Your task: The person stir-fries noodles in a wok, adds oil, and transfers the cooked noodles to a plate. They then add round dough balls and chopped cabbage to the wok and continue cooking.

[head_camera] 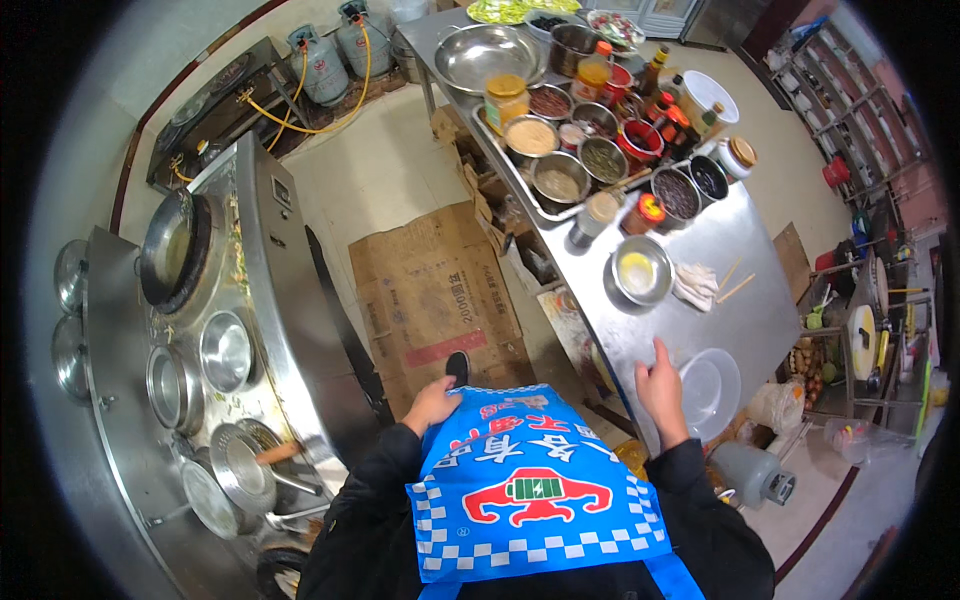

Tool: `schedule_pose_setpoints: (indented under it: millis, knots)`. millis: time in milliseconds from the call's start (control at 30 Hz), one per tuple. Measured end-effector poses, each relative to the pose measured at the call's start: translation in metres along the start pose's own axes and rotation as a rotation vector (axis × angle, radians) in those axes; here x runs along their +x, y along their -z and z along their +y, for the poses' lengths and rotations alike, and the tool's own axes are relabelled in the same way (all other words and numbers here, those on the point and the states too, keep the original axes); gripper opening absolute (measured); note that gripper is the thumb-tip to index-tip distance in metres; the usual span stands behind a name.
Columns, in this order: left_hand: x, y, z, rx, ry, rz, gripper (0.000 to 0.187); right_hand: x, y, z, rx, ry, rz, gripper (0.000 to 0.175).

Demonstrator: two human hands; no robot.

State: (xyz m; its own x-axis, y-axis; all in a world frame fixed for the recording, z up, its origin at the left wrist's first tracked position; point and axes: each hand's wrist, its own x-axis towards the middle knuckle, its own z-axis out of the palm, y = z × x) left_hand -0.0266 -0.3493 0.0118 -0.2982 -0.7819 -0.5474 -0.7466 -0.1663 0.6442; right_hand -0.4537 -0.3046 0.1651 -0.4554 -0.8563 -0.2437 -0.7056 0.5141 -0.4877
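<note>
My left hand (435, 404) is at the upper left edge of the blue apron (536, 480), its fingers curled near the cloth; whether it grips the apron I cannot tell. My right hand (661, 388) is over the edge of the steel table (720, 322), index finger extended, holding nothing. Just right of it stands a clear plastic basin (709, 394). Beyond the fingertip sits a steel bowl (642, 271) with something yellow and white inside, beside a crumpled white cloth (696, 286) and a pair of wooden chopsticks (736, 289).
A tray (551, 214) of seasoning bowls, jars and bottles fills the table's far part, near a wide steel basin (489, 58). At left, the stove counter bears a wok (169, 247), pots and a strainer (241, 466). Flattened cardboard (439, 292) covers the floor between.
</note>
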Motion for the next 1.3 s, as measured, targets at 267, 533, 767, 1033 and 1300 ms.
schedule_pose_setpoints:
  millis: [267,533,767,1033,1300]
  knots:
    - [0.043,0.098,-0.049,0.484,-0.128,-0.218,0.034,0.084,-0.024,-0.240,0.105,0.376,-0.242,0.040]
    - [0.274,0.208,-0.076,0.048,-0.010,-0.191,0.035,0.224,-0.052,-0.354,0.513,0.416,-0.394,0.039]
    - [0.463,0.393,-0.020,-0.493,-0.009,-0.068,0.022,0.372,-0.053,-0.486,0.924,0.469,-0.595,0.037]
    - [0.716,0.635,0.222,-0.558,-0.247,0.186,0.021,0.620,-0.089,-0.599,1.238,-0.010,-0.556,0.038]
    - [1.036,0.661,0.451,-0.209,-0.578,0.012,0.029,0.824,-0.135,-0.594,1.430,-0.818,0.126,0.020]
